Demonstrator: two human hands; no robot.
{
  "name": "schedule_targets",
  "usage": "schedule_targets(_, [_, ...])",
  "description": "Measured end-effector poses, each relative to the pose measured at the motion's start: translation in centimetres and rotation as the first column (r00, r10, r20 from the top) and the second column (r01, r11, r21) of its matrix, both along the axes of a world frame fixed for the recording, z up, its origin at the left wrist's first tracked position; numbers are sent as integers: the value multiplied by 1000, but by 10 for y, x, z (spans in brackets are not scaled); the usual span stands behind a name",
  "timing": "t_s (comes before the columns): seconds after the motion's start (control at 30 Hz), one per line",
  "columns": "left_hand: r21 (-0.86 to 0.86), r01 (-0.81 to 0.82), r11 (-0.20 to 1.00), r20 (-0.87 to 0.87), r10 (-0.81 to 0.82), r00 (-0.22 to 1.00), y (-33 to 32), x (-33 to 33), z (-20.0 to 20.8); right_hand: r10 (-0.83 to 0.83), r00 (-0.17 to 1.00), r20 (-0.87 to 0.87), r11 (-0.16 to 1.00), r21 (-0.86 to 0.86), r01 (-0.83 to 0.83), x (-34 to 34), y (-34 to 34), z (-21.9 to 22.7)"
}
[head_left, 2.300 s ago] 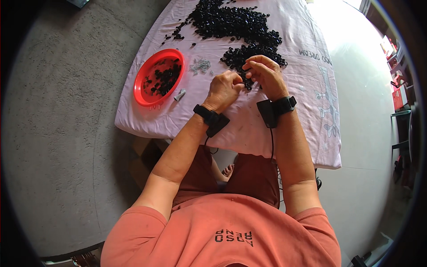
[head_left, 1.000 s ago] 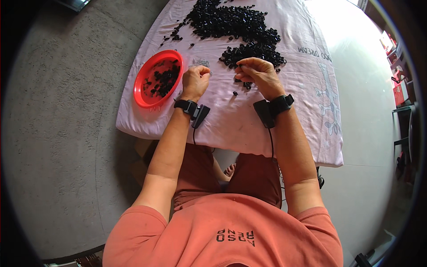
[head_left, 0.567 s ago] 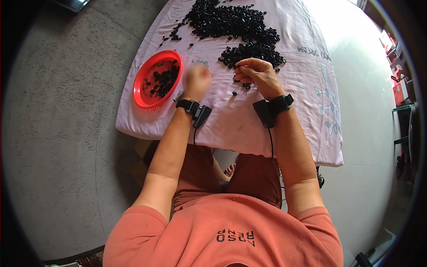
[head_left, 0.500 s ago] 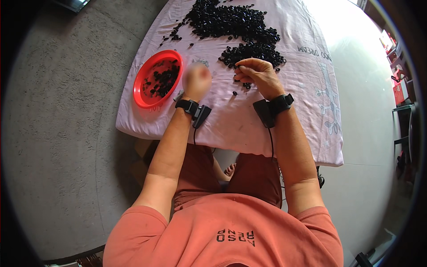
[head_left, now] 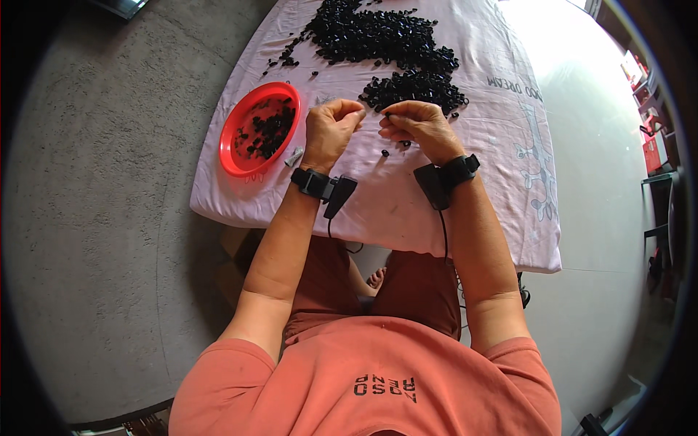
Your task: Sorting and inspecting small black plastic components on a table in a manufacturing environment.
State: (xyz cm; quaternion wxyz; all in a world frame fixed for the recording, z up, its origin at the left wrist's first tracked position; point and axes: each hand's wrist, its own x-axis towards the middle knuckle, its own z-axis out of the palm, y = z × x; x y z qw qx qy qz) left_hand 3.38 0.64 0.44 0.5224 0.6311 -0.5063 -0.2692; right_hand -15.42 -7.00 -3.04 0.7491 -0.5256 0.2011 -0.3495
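Note:
My left hand (head_left: 331, 133) is closed in a pinch over the cloth, its fingertips a short gap from those of my right hand. What it holds, if anything, is too small to make out. Between thumb and forefinger, my right hand (head_left: 425, 129) grips a small black piece (head_left: 387, 116). Just beyond the hands lies a pile of shiny small black pieces (head_left: 411, 86). To the left of my left hand sits a round red dish (head_left: 225, 149) with loose black bits in it.
A pale pink printed cloth (head_left: 487, 189) covers the table. The larger heap of black pieces (head_left: 371, 36) spreads toward the far edge. A small grey object (head_left: 294, 157) lies beside the dish. Both wrists carry strapped black devices with cables.
My left hand has moved right, away from the red dish and toward my right hand. The right hand has stayed nearly in place, its fingers shifting slightly.

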Motion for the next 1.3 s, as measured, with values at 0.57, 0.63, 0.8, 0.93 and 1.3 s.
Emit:
schedule_targets(0.57, [-51,48,998,35,-46,998,-3,-26,6,51,999,9,998,-34,-51,2,1,1])
schedule_targets(0.63, [-34,39,999,64,-37,997,1,-28,8,46,999,27,998,-36,-45,2,1,-2])
schedule_targets(0.8, [-116,75,990,183,-53,982,-1,-25,7,18,1000,-8,994,-103,-19,2,4,7])
schedule_targets(0.93, [-98,9,995,317,23,948,1,-27,5,28,999,-18,999,-23,-28,-1,11,15])
schedule_targets(1.3, [-241,83,967,392,19,920,6,-42,16,9,999,37,1000,-6,-9,-4,9,16])
